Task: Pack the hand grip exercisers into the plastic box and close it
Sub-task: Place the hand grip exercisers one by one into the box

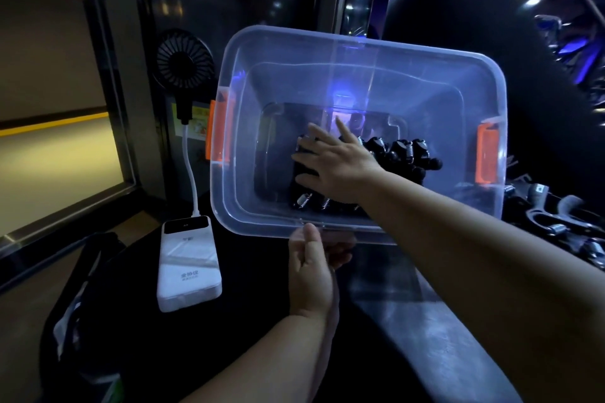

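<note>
A clear plastic box (229, 206) with orange side latches stands tilted toward me on the dark table. Several black hand grip exercisers (401, 152) with metal springs lie inside on its bottom. My right hand (334, 167) reaches into the box with fingers spread and straight, pressing flat on the exercisers at the left of the pile. My left hand (311, 268) grips the box's near rim, thumb on top and fingers under the edge. More exercisers (553, 222) lie outside, to the right of the box.
A white power bank (188, 268) lies left of the box, its cable running up to a small black fan (183, 59). A dark bag (88, 304) sits at the lower left. A dark wall stands close behind the box.
</note>
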{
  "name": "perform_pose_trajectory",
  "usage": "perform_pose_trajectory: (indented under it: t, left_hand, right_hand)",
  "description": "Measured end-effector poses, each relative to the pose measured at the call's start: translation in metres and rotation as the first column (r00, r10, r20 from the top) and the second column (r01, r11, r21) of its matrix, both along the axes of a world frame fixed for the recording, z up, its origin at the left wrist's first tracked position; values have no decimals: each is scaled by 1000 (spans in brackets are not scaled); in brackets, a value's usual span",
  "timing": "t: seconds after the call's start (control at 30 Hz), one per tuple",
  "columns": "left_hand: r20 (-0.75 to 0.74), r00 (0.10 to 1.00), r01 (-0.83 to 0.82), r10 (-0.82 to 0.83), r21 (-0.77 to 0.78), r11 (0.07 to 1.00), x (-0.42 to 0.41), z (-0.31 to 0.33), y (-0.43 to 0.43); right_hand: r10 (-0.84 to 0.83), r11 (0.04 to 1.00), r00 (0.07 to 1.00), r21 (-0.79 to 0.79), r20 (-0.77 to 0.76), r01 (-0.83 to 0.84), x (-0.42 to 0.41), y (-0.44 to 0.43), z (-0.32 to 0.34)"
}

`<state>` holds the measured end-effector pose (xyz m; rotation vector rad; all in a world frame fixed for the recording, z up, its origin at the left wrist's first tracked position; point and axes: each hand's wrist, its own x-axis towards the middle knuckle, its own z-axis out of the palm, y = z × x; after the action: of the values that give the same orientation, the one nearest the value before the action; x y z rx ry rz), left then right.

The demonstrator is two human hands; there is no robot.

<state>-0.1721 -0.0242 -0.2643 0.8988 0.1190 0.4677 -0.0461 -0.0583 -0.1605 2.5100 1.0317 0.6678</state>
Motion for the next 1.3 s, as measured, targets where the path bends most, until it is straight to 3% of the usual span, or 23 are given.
perform_pose_trajectory:
  t: [0.13, 0.2, 0.27, 0.33, 0.4, 0.5, 0.8, 1.07, 1.3]
  left_hand:
    - [-34, 999, -29, 31, 53, 998, -1, -1, -2]
    - [-40, 999, -31, 33, 57, 998, -1, -1, -2]
    - [-30, 999, -40, 42, 73, 997, -3, 1, -1]
    - [-20, 999, -43, 44, 76, 996, -4, 4, -2]
    - [-24, 999, -42, 44, 75, 996, -4, 5, -3]
    - [-38, 999, -35, 37, 74, 997, -6, 6, -4]
    - [-51, 999, 6, -1, 108, 994, -14, 14, -18]
    - [-69, 996, 54, -49, 68, 996, -25, 14, -56]
    - [-123, 949, 293, -291, -4, 956, -22, 17, -82]
  right_hand:
    - [-30, 911, 988, 411, 154, -36, -12, -52, 0]
    - [-124, 765, 942, 635, 312, -109, -20, -90, -5]
    - [-314, 600, 894, 797, 321, -75, -28, -129, -14]
    - [-452, 362, 886, 929, 107, 73, -36, -157, -25]
    - [-420, 118, 889, 961, -181, 252, -40, -174, -35]
    - [-200, -22, 900, 920, -387, 391, -42, -184, -46]
    - [-87, -57, 938, 941, -336, 332, -49, -199, -43]
    - [-139, 24, 935, 943, -326, 332, -53, -237, -42]
    - [-86, 59, 927, 927, -365, 371, -56, -243, -43]
